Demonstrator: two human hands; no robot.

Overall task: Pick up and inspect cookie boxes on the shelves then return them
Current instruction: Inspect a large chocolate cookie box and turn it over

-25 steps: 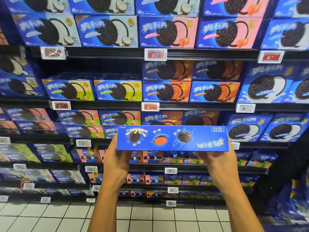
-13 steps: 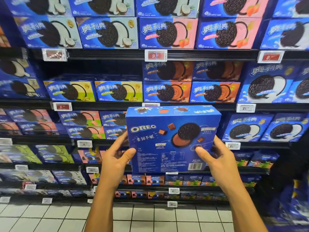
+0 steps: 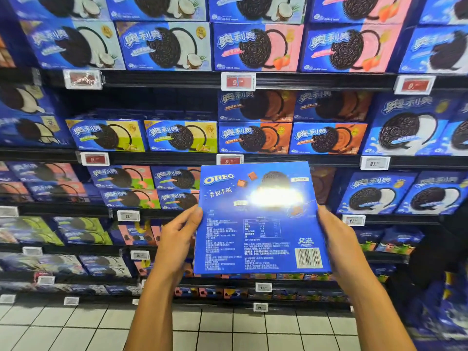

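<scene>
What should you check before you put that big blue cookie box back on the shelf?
1. Both hands hold the box: ok. The left hand grips its left edge and the right hand its right edge.
2. Back panel of the cookie box faces the camera for reading: ok, barcode and text panel show.
3. Whole panel readable: not ok, a bright glare covers the middle and the small print is blurred.
4. Box undamaged: cannot tell, only this face shows.
5. Free slot on the shelf behind the box: cannot tell, the box hides it.
6. Matching price tag readable: not ok, the box covers part of it.
</scene>
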